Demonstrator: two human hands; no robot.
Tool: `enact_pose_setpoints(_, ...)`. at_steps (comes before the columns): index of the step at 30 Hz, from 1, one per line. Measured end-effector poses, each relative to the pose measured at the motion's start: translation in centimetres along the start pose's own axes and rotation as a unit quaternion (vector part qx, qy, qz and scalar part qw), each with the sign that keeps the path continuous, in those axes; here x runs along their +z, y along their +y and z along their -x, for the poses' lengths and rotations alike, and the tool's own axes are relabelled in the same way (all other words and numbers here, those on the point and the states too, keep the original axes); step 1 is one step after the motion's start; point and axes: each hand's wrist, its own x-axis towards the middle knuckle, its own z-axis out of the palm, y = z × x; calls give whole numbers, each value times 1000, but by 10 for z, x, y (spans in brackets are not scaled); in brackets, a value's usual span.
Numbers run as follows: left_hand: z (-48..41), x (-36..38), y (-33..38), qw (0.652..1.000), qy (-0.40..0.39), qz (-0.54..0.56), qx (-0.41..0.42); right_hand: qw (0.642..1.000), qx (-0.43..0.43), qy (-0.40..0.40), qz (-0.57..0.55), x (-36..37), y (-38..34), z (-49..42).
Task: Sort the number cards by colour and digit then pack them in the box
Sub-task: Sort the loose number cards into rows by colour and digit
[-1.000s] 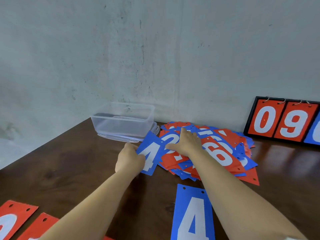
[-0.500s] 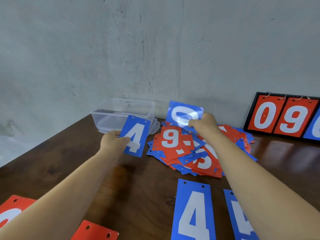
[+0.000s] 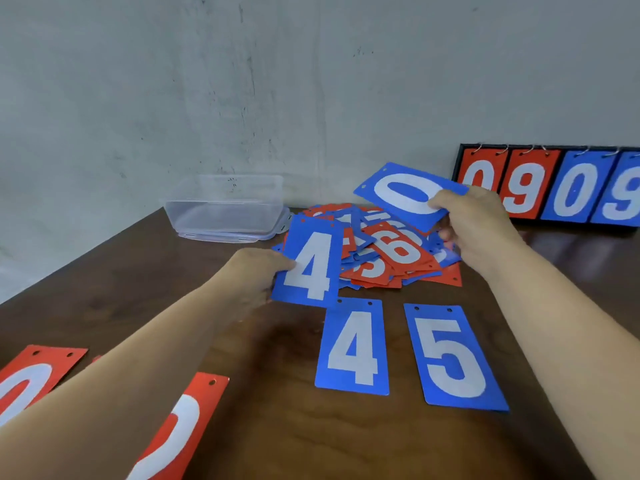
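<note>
Desk [image 3: 277, 427]: dark wood, carries everything. Task is early by my read: sorting barely begun, packing not begun.

Pile [image 3: 391, 261]: mixed red + blue cards, overlapping, mid desk toward far edge. Unsorted, so most of the work is left here.

Scoreboard [image 3: 519, 192]: flaps read 0 9 0 9, stands at far right edge against the wall. Prob not part of the sort.

Box [image 3: 225, 209]: clear plastic, near far edge, just left of pile, sits on what looks like its lid. No cards visible inside.

Laid out so far:
- Near left corner: red 0 [image 3: 24, 382] and a second red card [image 3: 180, 420]. Its digit is partly hidden by the arm, cannot tell.
- Near side of pile: blue 5 [image 3: 450, 358] and blue 4 [image 3: 351, 348], flat, side by side, not touching.

In hand:
- Blue 0 [image 3: 401, 194]: raised over pile's far right side, pinched by right hand [image 3: 474, 223], thumb on top, fingers curled under.
- Second blue 4 [image 3: 311, 265]: gripped at its left edge by left hand [image 3: 249, 275], held just beyond the laid blue 4, its top over pile's left side.

Next, prob: second blue 4 goes on its match and blue 0 needs a new spot. Then the rest of the pile, stacking, boxing.
</note>
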Motion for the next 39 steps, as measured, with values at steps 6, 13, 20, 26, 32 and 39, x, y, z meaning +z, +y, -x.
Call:
enact_pose_setpoints(6, 20, 22, -13, 987, -110, -111, -30, 996, 36, -45, -62, -30, 11, 50)
enact_pose_setpoints(13, 17, 33, -30, 950, -32, -304, 56, 983, 86, 47, -158, -45, 14, 95)
enact_pose_setpoints(20, 23, 37, -37, 896, 3, -437, 76, 988, 90, 64, -104, -25, 29, 124)
enact_pose_setpoints(26, 31, 20, -31, 949, -24, -296, 103, 993, 78, 17, -89, 14, 37, 150)
enact_pose_setpoints(32, 50, -27, -7, 981, -156, -65, 97, 997, 52, -45, -39, 66, 27, 165)
enact_pose_setpoints(39, 48, -137, 10, 982, -39, -114, 148, 994, -3, -100, 32, 119, 21, 180)
